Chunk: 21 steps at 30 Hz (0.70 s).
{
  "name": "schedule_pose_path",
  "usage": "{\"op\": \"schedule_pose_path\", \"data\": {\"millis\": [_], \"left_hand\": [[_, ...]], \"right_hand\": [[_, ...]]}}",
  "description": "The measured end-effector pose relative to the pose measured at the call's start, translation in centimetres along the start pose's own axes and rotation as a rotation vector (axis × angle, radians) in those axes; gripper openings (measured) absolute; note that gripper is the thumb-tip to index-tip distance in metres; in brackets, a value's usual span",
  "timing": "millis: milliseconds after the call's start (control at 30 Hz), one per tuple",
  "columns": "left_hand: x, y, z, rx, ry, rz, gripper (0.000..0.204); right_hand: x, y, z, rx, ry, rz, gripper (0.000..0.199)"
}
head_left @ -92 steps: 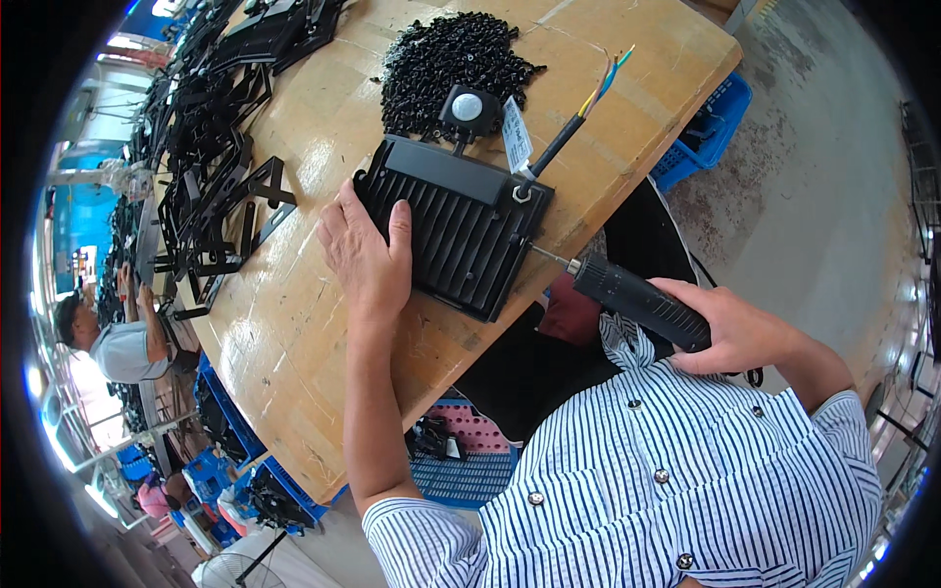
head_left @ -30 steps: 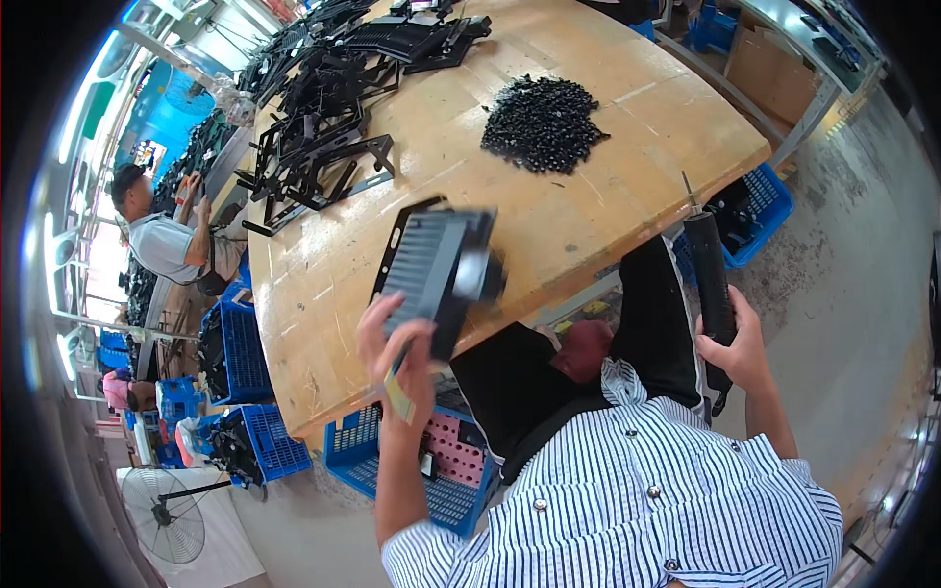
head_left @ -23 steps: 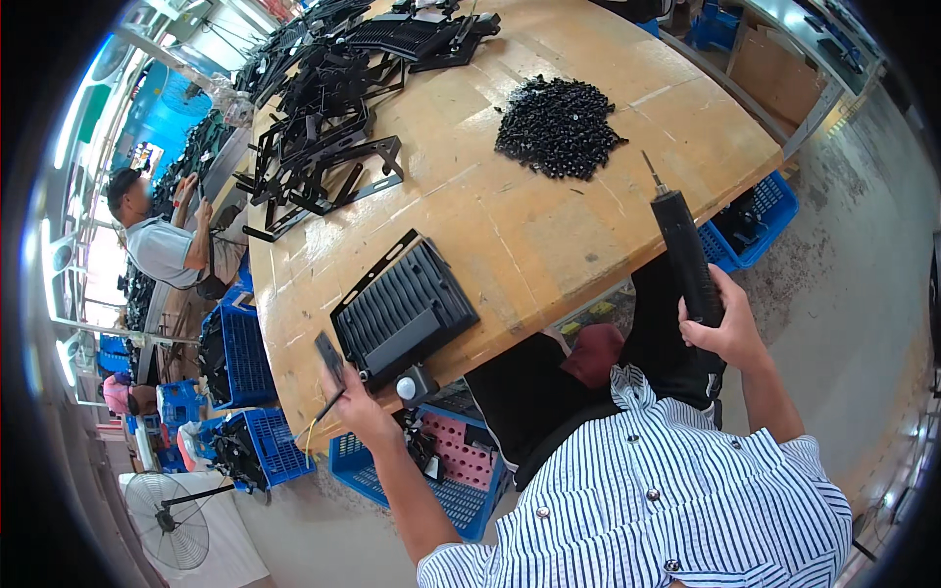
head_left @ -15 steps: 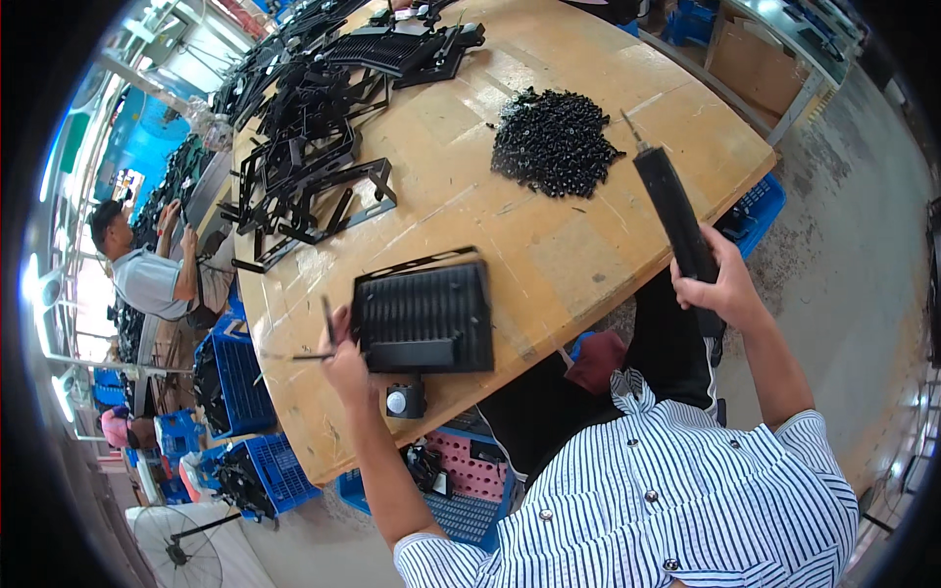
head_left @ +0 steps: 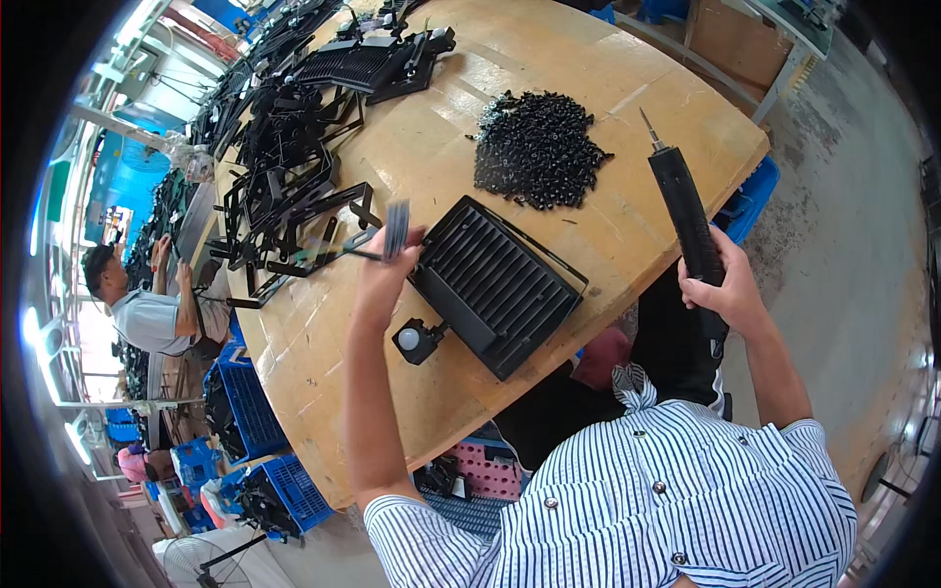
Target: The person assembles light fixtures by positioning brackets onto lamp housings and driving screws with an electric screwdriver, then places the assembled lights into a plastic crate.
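A black finned housing [head_left: 495,284] lies flat on the wooden table [head_left: 333,343], with a small black sensor head [head_left: 419,340] with a white dome beside its near-left corner. My left hand [head_left: 384,269] is raised over the housing's left corner, fingers closed on a thin blurred cable and tag. My right hand [head_left: 723,286] grips a black electric screwdriver [head_left: 683,211] upright beyond the table's right edge, bit pointing up. A heap of black screws [head_left: 534,147] sits behind the housing.
Black metal brackets [head_left: 294,186] and more finned housings [head_left: 363,64] crowd the table's far left. Blue crates [head_left: 250,412] stand below the near-left edge, another blue crate [head_left: 750,201] at the right. Another person [head_left: 147,314] in a grey shirt works at the left.
The housing went from lifted in my left hand to lying flat on the table. My left hand rose with the cable. My right hand keeps the screwdriver upright.
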<state>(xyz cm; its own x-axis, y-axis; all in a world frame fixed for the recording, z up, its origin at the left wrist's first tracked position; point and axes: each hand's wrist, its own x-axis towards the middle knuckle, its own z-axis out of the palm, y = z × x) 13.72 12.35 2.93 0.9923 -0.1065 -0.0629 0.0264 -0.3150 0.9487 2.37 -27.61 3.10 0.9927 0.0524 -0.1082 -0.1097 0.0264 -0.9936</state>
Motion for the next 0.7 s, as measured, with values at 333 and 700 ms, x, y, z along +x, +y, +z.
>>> {"op": "schedule_pose_path", "data": {"millis": [333, 700], "left_hand": [[-1.2, 9.6, 8.3, 0.889, 0.128, 0.302, 0.02], [17.6, 0.1, 9.8, 1.1, 0.077, 0.504, 0.02]], "right_hand": [[-1.1, 0.5, -3.0, 0.055, -0.019, 0.03, 0.06], [-4.1, 2.3, -6.9, 0.011, 0.085, 0.055, 0.063]]}}
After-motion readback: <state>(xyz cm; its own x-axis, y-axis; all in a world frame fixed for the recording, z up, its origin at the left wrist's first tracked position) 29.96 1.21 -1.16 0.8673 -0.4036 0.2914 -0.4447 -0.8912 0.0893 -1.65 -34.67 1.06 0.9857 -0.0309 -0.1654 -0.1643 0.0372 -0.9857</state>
